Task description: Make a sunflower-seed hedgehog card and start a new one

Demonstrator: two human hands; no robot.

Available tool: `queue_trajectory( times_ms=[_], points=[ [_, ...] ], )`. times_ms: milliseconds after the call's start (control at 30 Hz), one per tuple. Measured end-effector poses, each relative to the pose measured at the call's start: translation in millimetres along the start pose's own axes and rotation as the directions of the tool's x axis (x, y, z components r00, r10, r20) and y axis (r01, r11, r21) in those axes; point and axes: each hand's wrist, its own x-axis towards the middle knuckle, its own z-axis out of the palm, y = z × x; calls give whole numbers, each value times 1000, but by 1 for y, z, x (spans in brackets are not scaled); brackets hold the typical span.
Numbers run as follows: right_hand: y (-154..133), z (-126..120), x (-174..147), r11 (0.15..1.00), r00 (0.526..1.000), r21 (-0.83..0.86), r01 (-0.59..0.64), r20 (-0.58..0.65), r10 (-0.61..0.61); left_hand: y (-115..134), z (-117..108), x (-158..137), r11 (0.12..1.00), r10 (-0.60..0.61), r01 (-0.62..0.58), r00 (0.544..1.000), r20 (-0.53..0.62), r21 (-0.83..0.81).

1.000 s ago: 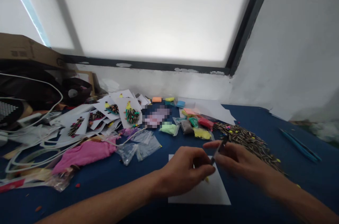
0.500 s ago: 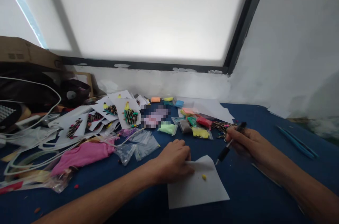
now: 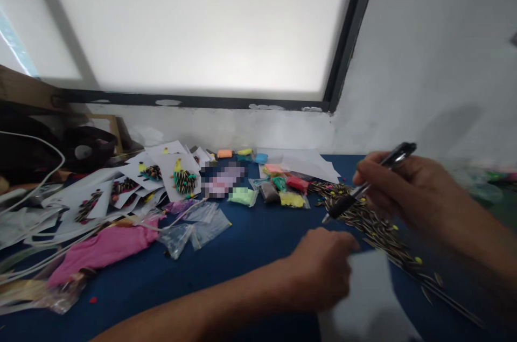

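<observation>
My right hand (image 3: 404, 196) is closed around a black-and-clear pen (image 3: 363, 186), its tip pointing down and left above the table. Beside and below that hand lies a spread of striped sunflower seeds (image 3: 379, 231) with small yellow bits among them. My left hand (image 3: 325, 269), fingers curled, grips the upper left part of a white sheet of paper (image 3: 369, 291). Its fingertips are partly hidden and slightly blurred. The yellow lump on the sheet is out of sight now.
Clay packets, among them a yellow one (image 3: 293, 200) and a red one (image 3: 298, 183), lie ahead. At left are paper cards bearing seed figures (image 3: 184, 180), a pink cloth (image 3: 109, 248), clear plastic bags (image 3: 210, 223) and white cables. A thin rod (image 3: 452, 301) lies at lower right.
My left hand and the paper have moved right and nearer. The pen hand has risen and shifted right, uncovering the seeds. The view has turned a little to the right.
</observation>
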Motion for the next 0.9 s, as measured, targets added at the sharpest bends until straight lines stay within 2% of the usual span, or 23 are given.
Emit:
queue_trajectory(
  times_ms=[33, 100, 133, 233, 300, 367, 433, 467, 567, 700, 800, 867, 900],
  points=[
    [-5, -2, -2, 998, 999, -54, 40, -22, -41, 5, 7, 0, 991, 50, -40, 996, 77, -129],
    [-13, -7, -7, 983, 991, -149, 109, -57, -118, 11, 15, -3, 921, 214, -110, 944, 251, -373],
    [-16, -9, -9, 975, 986, -174, 135, -76, -150, 12, 15, -5, 902, 244, -130, 940, 239, -411],
    [-20, -14, -14, 963, 975, -210, 167, -108, -193, 5, 0, -9, 908, 177, -115, 977, 120, -404],
    [-21, -14, -15, 964, 981, -221, 146, -93, -170, -4, -17, -11, 934, 124, -94, 990, 64, -345],
    [-21, -10, -13, 972, 990, -203, 118, -51, -131, -18, -33, -13, 973, 70, -69, 998, -6, -222],
    [-20, -1, -11, 984, 993, -140, 113, -1, -115, -34, -44, -16, 998, 26, -27, 999, -19, -57],
    [-18, 5, -10, 989, 994, -97, 110, 23, -108, -43, -47, -17, 999, -16, 18, 999, -46, 45],
    [-6, 20, -6, 997, 991, 58, 42, 122, -49, -63, -49, -25, 987, -73, 88, 991, -110, 138],
    [15, 33, 0, 986, 961, 137, -91, 272, 51, -70, -44, -39, 941, -28, 104, 972, -232, 321],
    [29, 39, 5, 972, 949, 185, -148, 303, 87, -67, -35, -54, 907, 30, 44, 985, -169, 418],
    [36, 43, 8, 956, 952, 230, -182, 286, 112, -68, -27, -64, 904, 91, -64, 995, -45, 422],
    [41, 46, 9, 948, 954, 250, -195, 273, 125, -68, -23, -67, 910, 92, -81, 996, -8, 406]
  ],
)
